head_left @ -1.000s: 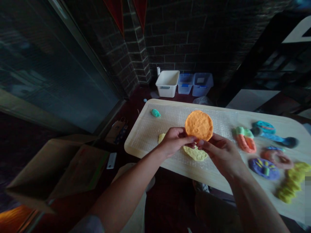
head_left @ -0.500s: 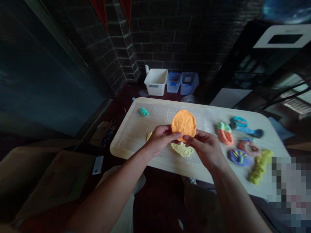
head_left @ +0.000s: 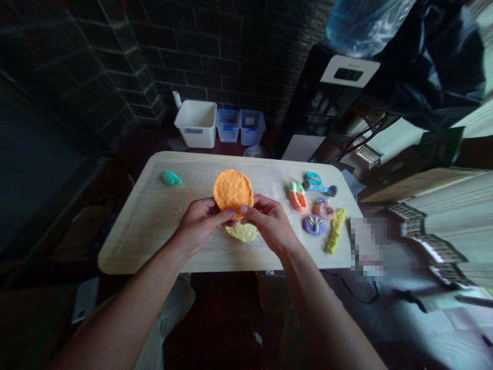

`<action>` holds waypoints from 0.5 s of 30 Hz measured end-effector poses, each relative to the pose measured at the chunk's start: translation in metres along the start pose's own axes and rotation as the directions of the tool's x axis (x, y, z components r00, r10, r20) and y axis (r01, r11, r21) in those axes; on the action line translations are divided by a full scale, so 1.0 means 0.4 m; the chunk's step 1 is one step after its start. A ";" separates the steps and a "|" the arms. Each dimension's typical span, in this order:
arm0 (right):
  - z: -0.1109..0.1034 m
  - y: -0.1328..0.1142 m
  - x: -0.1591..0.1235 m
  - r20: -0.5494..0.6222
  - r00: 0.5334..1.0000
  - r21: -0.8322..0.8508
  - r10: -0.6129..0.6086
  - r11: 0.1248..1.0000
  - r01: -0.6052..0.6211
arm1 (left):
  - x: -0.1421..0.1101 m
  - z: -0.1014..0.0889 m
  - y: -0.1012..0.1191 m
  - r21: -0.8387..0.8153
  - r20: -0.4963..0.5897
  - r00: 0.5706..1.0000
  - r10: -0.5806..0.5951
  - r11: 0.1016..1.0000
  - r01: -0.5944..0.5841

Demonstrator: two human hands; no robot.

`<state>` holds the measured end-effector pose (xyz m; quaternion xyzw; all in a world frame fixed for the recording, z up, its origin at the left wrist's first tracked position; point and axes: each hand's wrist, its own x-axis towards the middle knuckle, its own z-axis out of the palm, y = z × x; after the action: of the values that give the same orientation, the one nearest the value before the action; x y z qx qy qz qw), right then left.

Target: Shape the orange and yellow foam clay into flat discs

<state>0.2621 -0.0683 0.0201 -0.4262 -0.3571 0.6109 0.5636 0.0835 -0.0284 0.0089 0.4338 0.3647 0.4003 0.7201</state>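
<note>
A flat orange clay disc (head_left: pixel 232 191) is held up above the table, its broad face turned toward me. My left hand (head_left: pixel 202 222) pinches its lower left edge, thumb in front. My right hand (head_left: pixel 267 220) grips the lower right edge in the same way, the two thumbs almost meeting. Below the disc, partly covered by the hands, a pale yellow clay piece (head_left: pixel 242 232) lies on bubble wrap (head_left: pixel 154 226). Off to the left on the wrap sits a small teal clay lump (head_left: pixel 171 178).
At the table's (head_left: pixel 131 263) right end lie several clay shapes: an orange-and-green loop (head_left: pixel 298 197), a purple disc (head_left: pixel 314 225), a yellow strip (head_left: pixel 336 231) and a blue bar (head_left: pixel 321 188). Beyond the table stand a white bin (head_left: pixel 197 126) and two clear boxes, beside a dark water dispenser (head_left: pixel 308 108).
My view has swung to the right, so the table and bins appear further left. Both hands keep hold of the orange disc, which stays raised and facing me.
</note>
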 end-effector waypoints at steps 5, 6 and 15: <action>-0.006 0.001 0.002 0.017 1.000 -0.012 -0.003 1.000 0.003 | -0.001 0.006 0.004 -0.012 0.003 1.000 -0.025 1.000 0.025; -0.008 0.000 0.002 0.008 1.000 -0.019 0.006 1.000 -0.006 | -0.001 0.008 0.008 -0.045 0.011 1.000 -0.028 0.999 0.028; -0.021 -0.009 -0.003 -0.030 1.000 0.005 0.005 1.000 -0.005 | 0.004 0.006 0.020 -0.077 -0.005 1.000 0.017 0.997 -0.017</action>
<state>0.2711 -0.0694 0.0204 -0.4347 -0.3463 0.6067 0.5684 0.0840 -0.0253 0.0169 0.4078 0.3469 0.4212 0.7320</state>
